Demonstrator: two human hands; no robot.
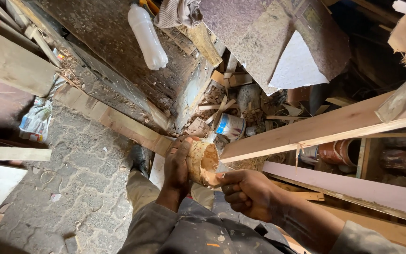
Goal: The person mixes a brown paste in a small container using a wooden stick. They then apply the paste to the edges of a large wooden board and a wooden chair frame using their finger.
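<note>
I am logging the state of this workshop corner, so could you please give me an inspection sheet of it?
Surface: paved floor, strewn with wood shavings and scraps.
Job's things: tan, paste-smeared container, tilted, open mouth towards the right hand.
Clutter: white plastic bottle, small tin with a blue band, crumpled wrapper, offcuts.
Hands: left hand wraps the container; right hand pinches its lower rim.
Cables: nothing seen.
Surroundings: long planks, pink-painted board, striped cloth, rusty can beneath the planks.
</note>
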